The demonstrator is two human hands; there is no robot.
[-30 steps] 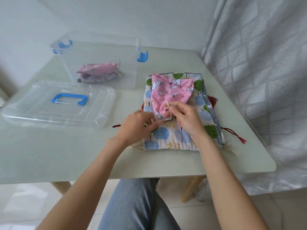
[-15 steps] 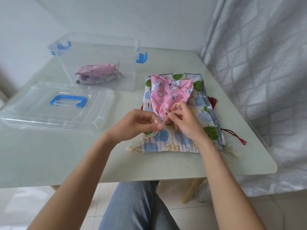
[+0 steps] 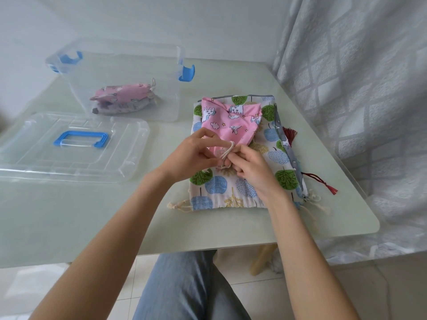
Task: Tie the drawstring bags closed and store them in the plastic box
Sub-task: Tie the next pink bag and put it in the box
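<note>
A pink drawstring bag [image 3: 227,121] with a cartoon print lies on top of a stack of flat bags; the top one of the stack is a white bag with a tree print [image 3: 233,183]. The pink bag's mouth is gathered between my hands. A loop of cream cord [image 3: 227,150] is wound round the fingers of my left hand [image 3: 198,153], which pinches it. My right hand [image 3: 250,167] pinches the cord and the gathered neck from the right. The clear plastic box [image 3: 124,75] stands open at the back left and holds tied bags [image 3: 122,98].
The box's clear lid [image 3: 69,146] with a blue handle lies on the table to the left. A grey bag's edge and red tassels [image 3: 291,133] stick out at the stack's right side. A grey curtain [image 3: 358,77] hangs along the table's right edge.
My hands have drawn together over the bag's neck, and the cord now loops round my left fingers. The view has tilted slightly.
</note>
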